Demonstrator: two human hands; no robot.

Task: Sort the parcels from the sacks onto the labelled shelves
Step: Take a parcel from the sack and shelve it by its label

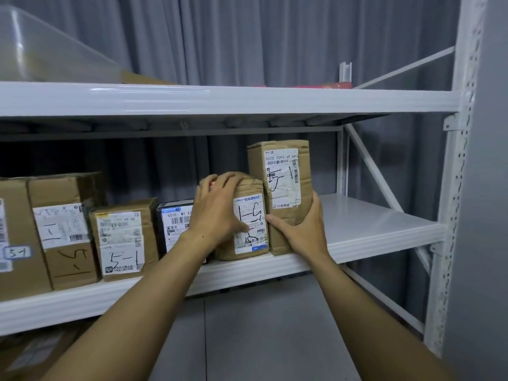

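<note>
Together, left hand (220,207) grips short parcel (250,215), right hand (303,232) tall parcel (280,174); bare shelf (371,221) rightward.

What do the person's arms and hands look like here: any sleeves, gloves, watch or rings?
Both arms are bare: the left arm and right arm show no sleeve up to the frame's lower edge. The left hand and right hand wear no gloves. No watch or band shows at either wrist, and no ring on the fingers that are visible.
</note>
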